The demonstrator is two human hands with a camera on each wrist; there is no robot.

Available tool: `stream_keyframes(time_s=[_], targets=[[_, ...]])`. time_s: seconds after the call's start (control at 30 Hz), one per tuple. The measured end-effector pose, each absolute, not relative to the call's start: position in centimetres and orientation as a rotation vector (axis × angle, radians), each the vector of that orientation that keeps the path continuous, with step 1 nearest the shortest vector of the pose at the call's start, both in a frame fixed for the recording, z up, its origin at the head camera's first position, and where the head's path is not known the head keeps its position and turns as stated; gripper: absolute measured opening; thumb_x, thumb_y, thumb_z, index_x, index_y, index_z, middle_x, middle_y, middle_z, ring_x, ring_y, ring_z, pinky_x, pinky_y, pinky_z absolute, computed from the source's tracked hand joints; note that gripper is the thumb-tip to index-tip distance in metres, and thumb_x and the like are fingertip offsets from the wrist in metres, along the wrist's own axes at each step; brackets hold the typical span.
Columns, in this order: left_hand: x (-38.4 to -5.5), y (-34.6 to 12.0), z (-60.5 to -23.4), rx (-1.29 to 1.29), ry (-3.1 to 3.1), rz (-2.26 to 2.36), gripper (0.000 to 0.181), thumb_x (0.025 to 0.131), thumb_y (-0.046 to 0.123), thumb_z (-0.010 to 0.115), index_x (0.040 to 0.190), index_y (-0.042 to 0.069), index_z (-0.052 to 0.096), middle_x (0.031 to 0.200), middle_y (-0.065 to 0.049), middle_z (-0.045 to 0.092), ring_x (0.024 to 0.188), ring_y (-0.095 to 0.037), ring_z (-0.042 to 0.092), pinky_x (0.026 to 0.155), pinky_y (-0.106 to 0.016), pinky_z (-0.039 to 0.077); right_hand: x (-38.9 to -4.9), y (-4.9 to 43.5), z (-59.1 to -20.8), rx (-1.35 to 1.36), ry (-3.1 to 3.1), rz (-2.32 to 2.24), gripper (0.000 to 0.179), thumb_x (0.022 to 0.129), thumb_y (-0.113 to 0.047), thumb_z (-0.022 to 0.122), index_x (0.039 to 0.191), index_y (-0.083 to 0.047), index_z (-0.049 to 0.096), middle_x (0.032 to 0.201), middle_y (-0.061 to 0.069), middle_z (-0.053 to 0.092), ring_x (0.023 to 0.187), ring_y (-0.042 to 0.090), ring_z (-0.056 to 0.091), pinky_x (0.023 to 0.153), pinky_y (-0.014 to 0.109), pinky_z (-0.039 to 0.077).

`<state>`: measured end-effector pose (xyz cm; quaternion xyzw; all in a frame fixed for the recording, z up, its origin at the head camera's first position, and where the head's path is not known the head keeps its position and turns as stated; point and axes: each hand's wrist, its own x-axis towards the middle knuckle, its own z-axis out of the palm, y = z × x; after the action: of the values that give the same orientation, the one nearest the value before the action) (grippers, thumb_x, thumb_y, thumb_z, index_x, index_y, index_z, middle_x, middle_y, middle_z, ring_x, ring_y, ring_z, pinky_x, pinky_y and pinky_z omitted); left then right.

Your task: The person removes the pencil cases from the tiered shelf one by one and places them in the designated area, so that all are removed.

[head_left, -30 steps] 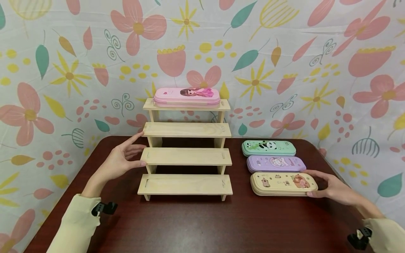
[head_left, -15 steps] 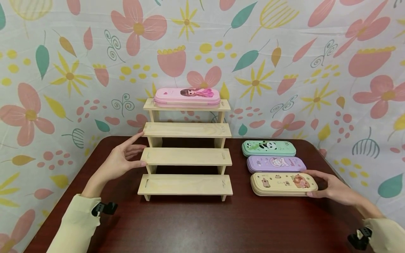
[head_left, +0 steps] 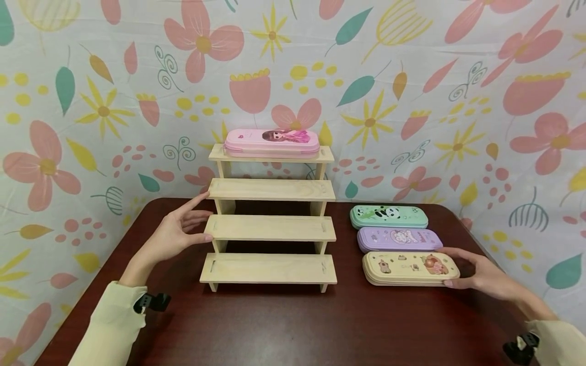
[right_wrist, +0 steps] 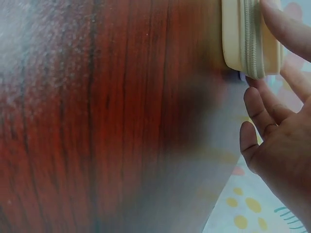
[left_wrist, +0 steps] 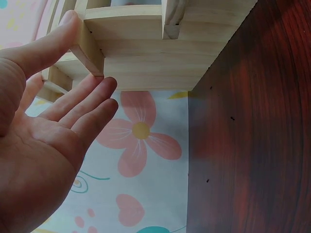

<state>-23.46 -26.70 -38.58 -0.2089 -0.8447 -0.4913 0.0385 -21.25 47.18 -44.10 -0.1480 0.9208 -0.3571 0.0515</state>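
Note:
My left hand [head_left: 176,229] touches the left side of a four-step wooden display rack [head_left: 270,268]. Its index fingertip meets the end of one board, and the thumb tip the board below. In the left wrist view, the fingers [left_wrist: 92,99] reach out fairly straight beside a board's end. My right hand [head_left: 482,274] grips the right end of a cream pencil case [head_left: 398,268] with cartoon animals, thumb on the near side and index finger at the far side. The right wrist view shows its zipper [right_wrist: 251,39]. A pink pencil case [head_left: 272,143] with a doll picture lies on the top step.
Behind the cream case lie a purple pencil case [head_left: 380,239] with a rabbit and a green one, a panda pencil case [head_left: 366,216]. Everything stands on a dark red-brown wooden table [head_left: 284,325]. A flower-patterned cloth [head_left: 412,66] hangs behind the table.
The head view has shifted very slightly. Both hands, the rack and the pencil cases keep their places.

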Motion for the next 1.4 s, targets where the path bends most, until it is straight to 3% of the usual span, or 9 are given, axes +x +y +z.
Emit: stream_keyframes(time_s=[0.33, 0.63, 0.93, 1.2, 1.4], targets=[[-23.5, -26.7, -38.6, -0.634, -2.592, -1.508, 0.100, 0.087, 0.008, 0.089, 0.168, 0.028, 0.033, 0.142, -0.021, 0.062, 0.132, -0.037, 0.060, 0.109, -0.054, 0.047, -20.3, 47.6, -42.1, -0.543, 3.003, -1.070, 0.071, 0.079, -0.006, 0.092, 0.142, -0.005, 0.059, 0.116, -0.003, 0.063, 0.089, 0.016, 0.057, 0.067, 0.026, 0.048], [-23.5, -26.7, -38.5, -0.629, -2.602, -1.494, 0.100, 0.088, 0.010, 0.089, 0.168, 0.028, 0.032, 0.143, -0.022, 0.061, 0.132, -0.037, 0.060, 0.109, -0.053, 0.047, -20.8, 45.5, -37.7, -0.586, 3.075, -0.987, 0.064, 0.082, -0.008, 0.091, 0.139, -0.011, 0.063, 0.116, -0.018, 0.062, 0.091, 0.009, 0.052, 0.065, 0.025, 0.044], [-23.4, -26.7, -38.4, -0.632, -2.600, -1.506, 0.100, 0.087, 0.009, 0.089, 0.168, 0.027, 0.032, 0.143, -0.025, 0.060, 0.132, -0.038, 0.060, 0.109, -0.053, 0.047, -21.6, 41.9, -34.5, -0.548, 3.057, -0.956, 0.061, 0.087, -0.019, 0.090, 0.141, -0.015, 0.064, 0.120, -0.013, 0.065, 0.098, 0.005, 0.055, 0.076, 0.018, 0.047], [-23.3, -26.6, -38.4, -0.631, -2.596, -1.506, 0.101, 0.087, 0.008, 0.089, 0.168, 0.027, 0.032, 0.143, -0.022, 0.061, 0.132, -0.037, 0.060, 0.109, -0.051, 0.047, -23.3, 38.0, -32.7, -0.646, 3.005, -1.040, 0.060, 0.088, -0.015, 0.089, 0.142, -0.008, 0.064, 0.129, 0.012, 0.066, 0.103, 0.000, 0.061, 0.083, 0.010, 0.048], [-23.4, -26.6, -38.4, -0.633, -2.594, -1.508, 0.101, 0.087, 0.008, 0.089, 0.168, 0.026, 0.031, 0.144, -0.023, 0.060, 0.132, -0.037, 0.060, 0.109, -0.052, 0.047, -24.9, 35.4, -31.7, -0.785, 2.970, -1.022, 0.061, 0.088, -0.015, 0.089, 0.143, -0.011, 0.063, 0.131, 0.008, 0.066, 0.103, 0.005, 0.059, 0.079, 0.015, 0.049]])
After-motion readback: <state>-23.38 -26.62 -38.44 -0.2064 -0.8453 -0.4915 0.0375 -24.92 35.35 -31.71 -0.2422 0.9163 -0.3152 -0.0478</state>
